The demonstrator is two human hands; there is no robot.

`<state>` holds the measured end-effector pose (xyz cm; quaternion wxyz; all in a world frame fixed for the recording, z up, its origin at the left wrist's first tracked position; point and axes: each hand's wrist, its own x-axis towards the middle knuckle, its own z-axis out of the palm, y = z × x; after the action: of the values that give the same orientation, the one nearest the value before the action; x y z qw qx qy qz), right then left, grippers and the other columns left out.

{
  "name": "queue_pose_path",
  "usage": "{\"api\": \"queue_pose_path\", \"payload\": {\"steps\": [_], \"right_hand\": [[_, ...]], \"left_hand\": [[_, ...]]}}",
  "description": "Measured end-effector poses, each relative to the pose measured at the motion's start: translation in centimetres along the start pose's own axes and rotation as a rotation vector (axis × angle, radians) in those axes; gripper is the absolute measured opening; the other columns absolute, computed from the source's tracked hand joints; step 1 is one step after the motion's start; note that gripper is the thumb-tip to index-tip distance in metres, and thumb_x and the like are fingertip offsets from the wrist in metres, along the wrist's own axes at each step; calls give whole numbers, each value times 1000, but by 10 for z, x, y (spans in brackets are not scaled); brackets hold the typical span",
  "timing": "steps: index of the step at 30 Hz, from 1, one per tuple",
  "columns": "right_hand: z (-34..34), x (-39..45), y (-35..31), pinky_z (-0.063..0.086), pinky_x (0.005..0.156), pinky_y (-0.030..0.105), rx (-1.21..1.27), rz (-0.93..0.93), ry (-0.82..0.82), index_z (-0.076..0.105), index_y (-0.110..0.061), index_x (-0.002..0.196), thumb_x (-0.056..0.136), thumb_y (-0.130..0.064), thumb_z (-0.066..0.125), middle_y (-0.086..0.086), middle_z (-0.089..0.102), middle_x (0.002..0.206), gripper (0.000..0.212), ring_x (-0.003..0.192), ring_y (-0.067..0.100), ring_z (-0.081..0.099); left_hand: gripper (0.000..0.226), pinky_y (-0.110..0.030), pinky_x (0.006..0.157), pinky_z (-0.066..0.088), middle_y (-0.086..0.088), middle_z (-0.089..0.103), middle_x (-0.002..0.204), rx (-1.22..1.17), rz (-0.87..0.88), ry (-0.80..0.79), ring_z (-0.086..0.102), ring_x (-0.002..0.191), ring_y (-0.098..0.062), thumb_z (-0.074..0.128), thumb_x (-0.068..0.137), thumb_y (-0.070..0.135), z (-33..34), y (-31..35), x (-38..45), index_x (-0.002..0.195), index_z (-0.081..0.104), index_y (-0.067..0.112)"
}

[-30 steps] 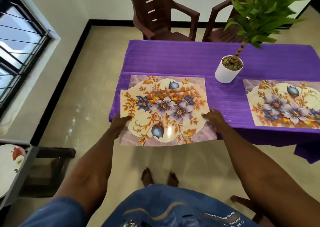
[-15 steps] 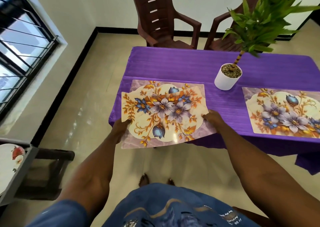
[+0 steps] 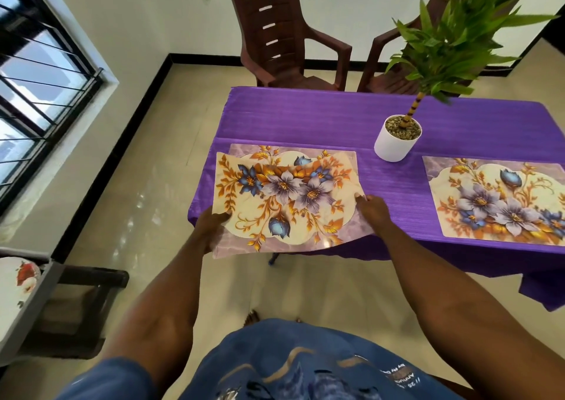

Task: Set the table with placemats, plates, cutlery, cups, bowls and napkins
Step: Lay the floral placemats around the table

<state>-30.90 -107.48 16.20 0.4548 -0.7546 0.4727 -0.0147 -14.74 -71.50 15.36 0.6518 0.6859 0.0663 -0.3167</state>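
Note:
I hold a floral placemat (image 3: 284, 204) over the near left corner of the purple-clothed table (image 3: 305, 118). My left hand (image 3: 211, 228) grips its left edge and my right hand (image 3: 371, 208) pinches its right edge. Its near edge hangs past the table's front. Under it lies another floral placemat (image 3: 342, 155), of which only the far strip shows. A third floral placemat (image 3: 495, 201) lies flat at the table's right.
A white pot (image 3: 397, 139) with a tall green plant stands mid-table between the mats. Two brown plastic chairs (image 3: 284, 38) stand behind the table. At the far left a low side table carries a white flowered plate (image 3: 15, 280). A barred window is on the left.
The held placemat has moved farther onto the table, over the mat beneath, and both hands went forward with it. My view has shifted back and up.

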Motion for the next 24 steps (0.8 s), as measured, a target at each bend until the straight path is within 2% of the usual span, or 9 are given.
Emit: {"api": "queue_pose_path", "payload": {"steps": [2, 4, 6, 10, 13, 16, 18, 21, 24], "right_hand": [[0, -3, -6, 41, 89, 39, 45, 45, 116, 61, 4, 118, 105, -39, 34, 22, 60, 122, 52, 113, 38, 55], [3, -7, -9, 39, 84, 37, 107, 78, 257, 59, 4, 118, 106, -34, 31, 23, 59, 123, 49, 113, 38, 53], [11, -11, -12, 38, 78, 35, 82, 58, 315, 60, 3, 116, 105, -25, 36, 22, 61, 120, 39, 109, 38, 55], [46, -28, -32, 38, 70, 33, -71, -137, 202, 65, 3, 103, 93, -6, 48, 23, 63, 109, 22, 101, 41, 59], [87, -44, -52, 47, 81, 38, -264, -330, 91, 67, -1, 110, 90, -14, 48, 20, 61, 115, 30, 107, 39, 57], [127, -49, -68, 49, 79, 39, -348, -398, 49, 67, 2, 106, 85, -11, 47, 22, 62, 110, 32, 101, 40, 59], [148, -56, -84, 46, 77, 36, -287, -369, 33, 66, 1, 107, 86, -8, 46, 22, 62, 112, 31, 101, 40, 59], [182, -58, -122, 38, 72, 31, -109, -291, 32, 66, -1, 107, 87, -5, 50, 20, 65, 111, 26, 100, 37, 59], [211, -41, -172, 42, 71, 33, 293, -64, 73, 68, -4, 93, 92, -13, 49, 18, 69, 98, 21, 95, 36, 61]], "left_hand": [[25, -41, 73, 57, -5, 74, 102, -95, -8, 17, 68, 99, -30, 69, 88, 7, -16, 4, 6, 112, 64, 14], [34, -50, 87, 55, -10, 72, 112, -175, 20, 60, 66, 106, -34, 70, 85, 4, -37, 11, 13, 119, 64, 8], [44, -55, 95, 50, -15, 66, 123, -213, 30, 124, 63, 114, -37, 69, 85, 6, -56, 20, 16, 129, 60, 6], [46, -49, 85, 55, -13, 67, 123, -312, 48, 136, 66, 109, -33, 67, 87, 8, -73, 40, 21, 132, 58, 8], [46, -47, 85, 55, -11, 70, 118, -347, 102, 138, 67, 107, -33, 68, 86, 6, -74, 53, 28, 131, 59, 7], [46, -46, 81, 56, -10, 70, 117, -396, 104, 123, 68, 105, -31, 64, 88, 3, -83, 69, 41, 134, 56, 7], [48, -48, 82, 57, -12, 67, 123, -412, 115, 85, 67, 108, -33, 63, 89, 3, -99, 78, 50, 136, 54, 7], [42, -43, 75, 59, -10, 69, 119, -392, 109, 78, 70, 101, -30, 61, 91, 6, -136, 92, 69, 133, 56, 8], [33, -41, 68, 60, -7, 73, 109, -371, 77, 37, 72, 94, -27, 59, 93, 7, -182, 107, 98, 126, 59, 9]]}}
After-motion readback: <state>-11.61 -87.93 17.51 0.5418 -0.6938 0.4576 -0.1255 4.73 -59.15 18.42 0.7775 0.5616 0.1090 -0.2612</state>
